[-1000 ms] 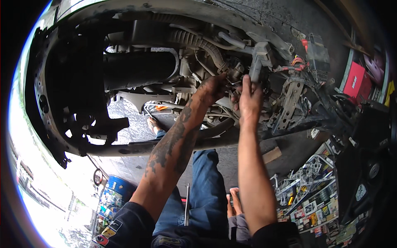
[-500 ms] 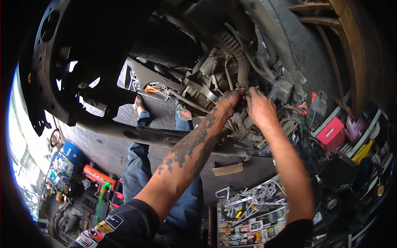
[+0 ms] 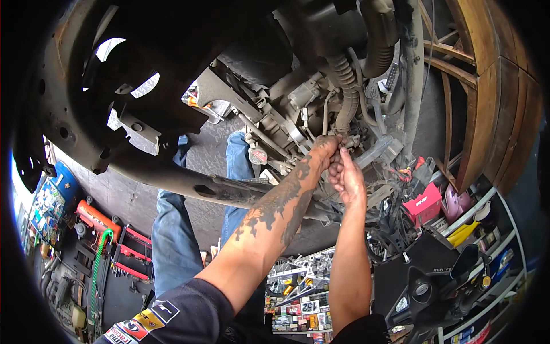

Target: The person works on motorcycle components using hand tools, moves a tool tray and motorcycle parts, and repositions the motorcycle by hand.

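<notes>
Both my hands are together at a dusty scooter engine (image 3: pixel 278 135), just below the lower end of a ribbed hose (image 3: pixel 346 86). My left hand (image 3: pixel 326 149) has its fingers closed on something small among the engine parts; I cannot make it out. Palm turned up, my right hand (image 3: pixel 347 178) has curled fingers, with thumb and fingertip pinched beside the left fingertips. Whatever is between them is too small or hidden to name. A grey cylindrical part (image 3: pixel 305 92) lies up and left of the hands, and cables and brackets crowd their right side.
A curved frame tube (image 3: pixel 215 189) crosses below the engine on the left. Wooden furniture (image 3: pixel 487 86) stands at the far right, above shelves with a red box (image 3: pixel 423 203). A parked motorcycle (image 3: pixel 421 289) is lower right. An orange tank (image 3: pixel 98 219) and green coiled hose (image 3: pixel 98 266) lie left.
The view has shifted, and the engine shows brighter. My right hand has turned from back-up to palm-up and sits slightly lower beside the left, which stays by the hose end.
</notes>
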Demonstrator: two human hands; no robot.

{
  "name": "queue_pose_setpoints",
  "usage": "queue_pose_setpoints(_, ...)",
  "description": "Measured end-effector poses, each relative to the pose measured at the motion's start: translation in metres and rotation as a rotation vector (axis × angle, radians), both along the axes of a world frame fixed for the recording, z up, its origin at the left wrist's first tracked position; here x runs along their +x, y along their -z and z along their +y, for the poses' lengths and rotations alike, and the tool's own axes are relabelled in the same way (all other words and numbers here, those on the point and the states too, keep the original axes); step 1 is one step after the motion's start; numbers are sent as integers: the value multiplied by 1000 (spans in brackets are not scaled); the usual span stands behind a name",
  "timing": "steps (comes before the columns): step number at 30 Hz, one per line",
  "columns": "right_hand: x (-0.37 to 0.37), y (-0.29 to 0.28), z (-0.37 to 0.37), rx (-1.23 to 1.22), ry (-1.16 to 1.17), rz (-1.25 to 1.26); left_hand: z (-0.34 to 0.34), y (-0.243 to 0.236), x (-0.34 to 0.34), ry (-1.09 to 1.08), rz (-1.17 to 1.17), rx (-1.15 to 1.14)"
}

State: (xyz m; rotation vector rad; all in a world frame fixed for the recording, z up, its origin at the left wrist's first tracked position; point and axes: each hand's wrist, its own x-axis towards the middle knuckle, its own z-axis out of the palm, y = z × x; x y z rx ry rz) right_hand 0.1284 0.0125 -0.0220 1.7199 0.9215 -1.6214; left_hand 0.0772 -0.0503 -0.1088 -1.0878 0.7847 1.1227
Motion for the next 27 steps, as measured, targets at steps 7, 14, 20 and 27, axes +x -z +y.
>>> queue_pose_setpoints(7, 3, 10, -7, 37, 314, 113, 0, -1, -5, 31, -17, 61)
queue_pose_setpoints(14, 6, 16, 4, 128, -314, 142, -4, 13, 9, 39, 167, 19)
queue_pose_setpoints(20, -28, -4, 48, 518, -2244, 431, -2, 7, 6, 37, 123, 13)
queue_pose_setpoints(27, 44, 20, 48, 611, -1034, 124, 12, 10, 18, 33, 111, -4)
